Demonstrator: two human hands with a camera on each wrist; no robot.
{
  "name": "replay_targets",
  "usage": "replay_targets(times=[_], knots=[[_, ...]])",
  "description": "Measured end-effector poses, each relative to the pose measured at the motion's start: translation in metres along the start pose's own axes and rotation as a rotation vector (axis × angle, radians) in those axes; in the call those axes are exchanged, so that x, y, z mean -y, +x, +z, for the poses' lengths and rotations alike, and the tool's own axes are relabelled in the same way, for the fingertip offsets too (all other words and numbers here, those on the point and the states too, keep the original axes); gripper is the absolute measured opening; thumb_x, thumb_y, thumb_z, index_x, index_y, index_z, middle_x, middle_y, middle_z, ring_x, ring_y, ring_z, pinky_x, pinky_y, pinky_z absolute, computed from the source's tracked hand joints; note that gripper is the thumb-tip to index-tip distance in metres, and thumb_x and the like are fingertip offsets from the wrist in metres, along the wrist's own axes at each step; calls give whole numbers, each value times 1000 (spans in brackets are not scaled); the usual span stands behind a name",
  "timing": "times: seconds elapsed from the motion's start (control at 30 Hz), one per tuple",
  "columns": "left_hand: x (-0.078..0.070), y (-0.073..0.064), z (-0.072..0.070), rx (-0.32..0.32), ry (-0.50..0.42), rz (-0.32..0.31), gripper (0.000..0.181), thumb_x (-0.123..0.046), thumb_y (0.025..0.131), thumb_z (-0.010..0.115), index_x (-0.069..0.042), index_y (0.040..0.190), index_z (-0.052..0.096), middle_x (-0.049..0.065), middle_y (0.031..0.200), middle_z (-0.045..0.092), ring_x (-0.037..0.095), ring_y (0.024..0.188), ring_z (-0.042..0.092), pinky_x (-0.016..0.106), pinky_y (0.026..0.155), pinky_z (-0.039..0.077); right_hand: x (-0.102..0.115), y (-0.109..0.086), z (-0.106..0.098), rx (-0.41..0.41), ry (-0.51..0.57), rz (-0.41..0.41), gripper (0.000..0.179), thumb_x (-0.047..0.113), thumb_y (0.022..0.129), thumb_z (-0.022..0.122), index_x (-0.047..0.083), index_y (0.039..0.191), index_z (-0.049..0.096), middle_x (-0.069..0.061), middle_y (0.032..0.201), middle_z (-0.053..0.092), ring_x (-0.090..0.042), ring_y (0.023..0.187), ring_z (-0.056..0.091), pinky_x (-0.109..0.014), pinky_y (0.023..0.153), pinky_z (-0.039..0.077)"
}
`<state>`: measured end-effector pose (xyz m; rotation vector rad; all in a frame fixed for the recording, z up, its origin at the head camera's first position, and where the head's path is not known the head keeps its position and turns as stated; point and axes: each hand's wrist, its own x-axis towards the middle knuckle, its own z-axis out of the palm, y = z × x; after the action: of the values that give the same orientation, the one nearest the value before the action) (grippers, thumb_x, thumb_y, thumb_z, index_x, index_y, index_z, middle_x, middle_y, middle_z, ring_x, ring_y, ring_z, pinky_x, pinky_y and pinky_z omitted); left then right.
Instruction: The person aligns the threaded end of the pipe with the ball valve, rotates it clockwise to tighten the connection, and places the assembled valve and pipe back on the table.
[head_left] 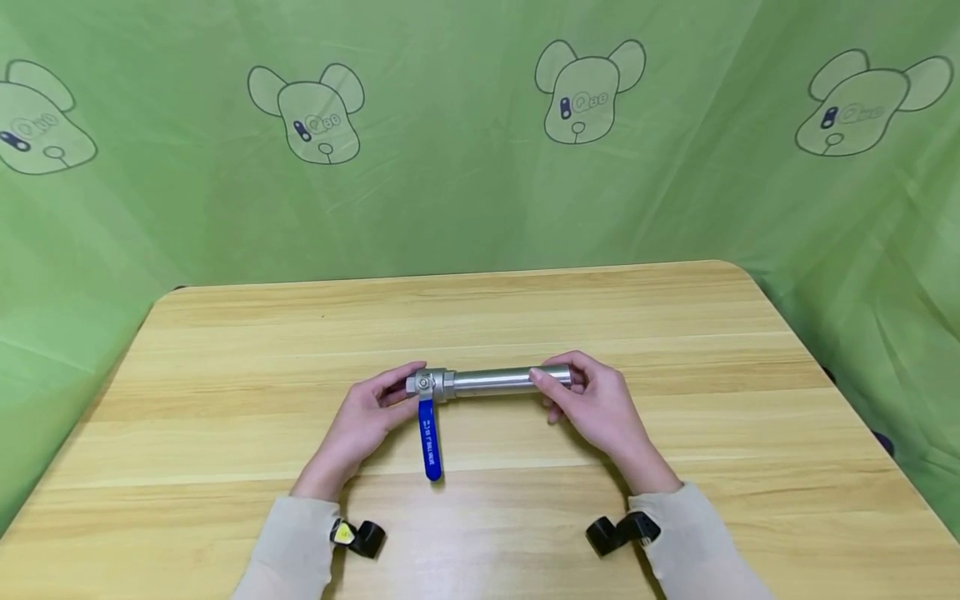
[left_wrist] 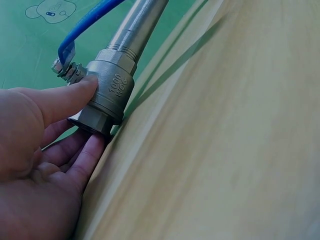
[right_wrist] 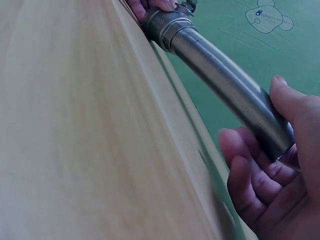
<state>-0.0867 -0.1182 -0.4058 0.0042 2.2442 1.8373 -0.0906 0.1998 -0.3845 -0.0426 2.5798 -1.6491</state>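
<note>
A metal ball valve with a blue lever handle is joined to a straight silver pipe. My left hand grips the valve body, its thumb on the near side and fingers round the far side and end. In the left wrist view, raised lettering shows on the valve body. The blue lever points toward me across the pipe's line. My right hand holds the pipe's free end between thumb and fingers, and in the right wrist view its fingers curl under the pipe.
The wooden table spreads beneath both hands. A green curtain with printed bear heads hangs behind and at both sides. Small black wrist cameras sit at the left cuff and right cuff.
</note>
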Motion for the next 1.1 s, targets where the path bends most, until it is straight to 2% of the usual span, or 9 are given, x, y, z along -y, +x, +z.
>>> replay_targets(times=[0.1,0.2,0.33,0.4,0.47,0.57,0.73,0.87,1.1], knots=[[0,0,0,1,3,5,55,-5,101,73,-18,153,62,16,154,63,32,140,64,27,111,57,0,0,0,-3,-17,7,45,47,98,78,9,121,72,-12,77,70,-18,60,66,-27,55,56],[-1,-2,1,6,9,14,55,-4,102,71,-16,154,61,18,156,60,34,140,64,30,112,57,-1,0,-2,22,-37,-2,47,44,95,83,10,126,71,-10,81,68,-17,60,62,-27,53,55],[-1,-3,-1,14,10,29,55,-1,103,68,-15,155,59,21,160,55,37,142,62,32,114,55,-2,0,-6,77,-30,-47,58,23,88,91,10,137,64,-11,92,73,-18,68,65,-27,56,58],[-1,-3,-1,18,8,35,55,-1,103,67,-15,156,58,21,161,54,37,143,61,31,115,54,-2,0,-7,86,-18,-77,56,13,86,91,9,135,63,-13,95,75,-20,69,69,-28,58,60],[-2,-4,-1,20,14,42,55,-1,103,67,-15,156,58,20,161,54,36,144,60,31,115,53,-2,0,-7,63,-35,-115,49,7,86,90,8,129,67,-14,98,77,-21,73,72,-27,63,63],[-3,-5,0,19,29,48,54,-3,104,67,-17,156,58,18,162,54,35,145,59,36,119,52,-2,-1,-8,-3,-97,-182,42,11,83,93,11,120,76,-10,106,79,-19,84,74,-24,73,63],[-3,-4,-1,13,63,50,55,-4,104,67,-19,156,59,13,162,55,33,148,56,43,124,46,-2,-1,-9,-85,-138,-286,50,13,75,99,17,121,82,-2,118,77,-16,101,69,-16,89,59],[-2,-3,0,15,83,64,55,-3,104,66,-17,156,58,12,160,56,33,148,56,42,125,46,-1,-1,-9,-94,-125,-308,51,11,74,100,18,121,83,-1,113,76,-16,98,68,-17,86,59],[-2,-1,2,20,79,95,55,3,103,62,-9,156,56,14,158,51,35,148,54,28,120,48,1,-2,-8,-104,-145,-275,52,12,74,100,16,123,81,-1,109,79,-19,94,67,-30,80,60]])
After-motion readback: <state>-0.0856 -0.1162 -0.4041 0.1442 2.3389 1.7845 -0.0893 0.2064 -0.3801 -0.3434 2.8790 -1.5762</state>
